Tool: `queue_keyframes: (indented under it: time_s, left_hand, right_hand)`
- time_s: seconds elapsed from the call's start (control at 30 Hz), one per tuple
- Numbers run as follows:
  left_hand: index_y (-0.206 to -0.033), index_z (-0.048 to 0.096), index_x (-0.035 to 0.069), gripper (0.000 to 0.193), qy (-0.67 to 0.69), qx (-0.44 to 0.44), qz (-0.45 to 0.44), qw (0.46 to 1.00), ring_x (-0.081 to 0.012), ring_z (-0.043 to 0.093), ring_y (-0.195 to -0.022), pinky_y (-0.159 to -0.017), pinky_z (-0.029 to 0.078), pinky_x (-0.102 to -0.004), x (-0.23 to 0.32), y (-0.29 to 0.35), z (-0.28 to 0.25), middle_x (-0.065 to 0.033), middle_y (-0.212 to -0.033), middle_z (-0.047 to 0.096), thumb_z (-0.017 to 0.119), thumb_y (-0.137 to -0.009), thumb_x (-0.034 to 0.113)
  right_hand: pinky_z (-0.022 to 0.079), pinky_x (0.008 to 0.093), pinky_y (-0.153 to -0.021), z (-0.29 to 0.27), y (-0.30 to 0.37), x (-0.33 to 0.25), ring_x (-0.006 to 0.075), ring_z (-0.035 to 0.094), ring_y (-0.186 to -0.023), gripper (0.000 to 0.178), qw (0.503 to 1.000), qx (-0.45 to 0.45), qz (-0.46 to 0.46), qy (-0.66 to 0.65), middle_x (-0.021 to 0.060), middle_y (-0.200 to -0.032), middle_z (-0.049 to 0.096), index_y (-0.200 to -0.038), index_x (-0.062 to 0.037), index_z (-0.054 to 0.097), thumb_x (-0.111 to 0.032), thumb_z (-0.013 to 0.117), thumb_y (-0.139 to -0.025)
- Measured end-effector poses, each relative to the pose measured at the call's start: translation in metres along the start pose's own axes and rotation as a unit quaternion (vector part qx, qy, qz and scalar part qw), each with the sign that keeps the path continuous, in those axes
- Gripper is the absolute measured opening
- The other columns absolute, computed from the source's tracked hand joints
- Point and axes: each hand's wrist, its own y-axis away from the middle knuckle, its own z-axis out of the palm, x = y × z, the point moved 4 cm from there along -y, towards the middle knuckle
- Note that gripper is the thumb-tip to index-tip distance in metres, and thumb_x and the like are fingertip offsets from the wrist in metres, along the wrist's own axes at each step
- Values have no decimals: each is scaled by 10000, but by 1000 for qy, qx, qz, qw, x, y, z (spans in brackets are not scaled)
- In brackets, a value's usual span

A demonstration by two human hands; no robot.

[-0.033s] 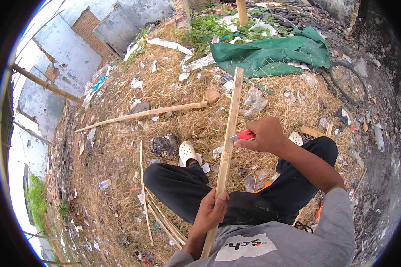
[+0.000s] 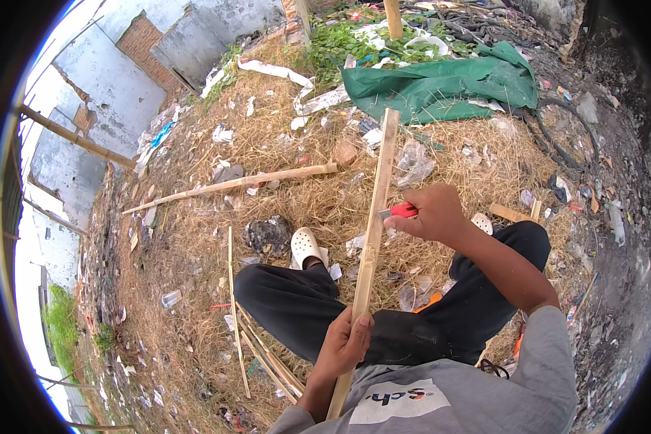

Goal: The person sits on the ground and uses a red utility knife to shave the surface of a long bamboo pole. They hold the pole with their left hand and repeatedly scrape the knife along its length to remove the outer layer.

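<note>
A long pale bamboo strip slants up and away from my lap, its far end above the dry grass. My left hand is closed around the strip's lower part, near my waist. In my right hand is a red-handled utility knife, gripped with the fingers wrapped round it. The knife's short blade meets the right edge of the strip, above its middle. The strip's lowest end runs down beside my grey shirt.
Several thin bamboo strips lie left of my bent legs. A longer bamboo pole rests on the littered dry grass ahead. Beyond are a dark stone-like lump, a green tarp and an upright post.
My right hand and the knife have shifted slightly up along the strip, away from me. The strip's far end has tipped a little to the right. My left hand keeps its place.
</note>
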Motion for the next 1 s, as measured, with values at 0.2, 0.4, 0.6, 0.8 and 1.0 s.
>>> queue_keyframes:
  time_s: [0.2,0.4,0.6,0.8,1.0]
  left_hand:
    - [-937,485,52,266,-7,-15,-23,1000,-30,408,-434,-412,328,-197,-3,3,5,37,-554,445,432,-1036,294]
    - [-926,482,61,269,1,-42,-13,999,-25,403,-434,-409,327,-189,-3,2,13,37,-564,451,439,-1034,303]
    - [-916,481,59,271,22,-25,-4,999,-35,368,-389,-382,319,-193,-14,10,7,34,-515,437,417,-1039,292]
    - [-934,463,61,259,75,-52,23,996,-51,363,-379,-376,290,-208,-16,4,6,19,-505,433,397,-1046,285]
    - [-944,452,70,241,79,-47,19,996,-58,341,-374,-378,278,-214,-10,1,6,22,-493,397,389,-1049,278]
  right_hand:
    - [362,390,-408,-6,6,-10,289,494,-395,650,999,-40,2,-3,83,-433,444,-527,-104,537,-710,634,-743]
    - [410,398,-418,-10,-7,42,282,542,-409,664,992,26,99,77,89,-441,496,-556,-113,610,-748,583,-747]
    - [407,393,-420,1,10,2,278,529,-397,687,999,-20,20,37,86,-424,479,-510,-109,571,-758,586,-736]
    - [373,354,-392,-2,-4,11,236,490,-361,695,992,47,-68,94,55,-406,453,-486,-121,546,-785,613,-681]
    - [354,356,-386,0,-17,18,234,470,-351,717,989,64,-92,94,47,-406,440,-463,-119,524,-806,614,-647]
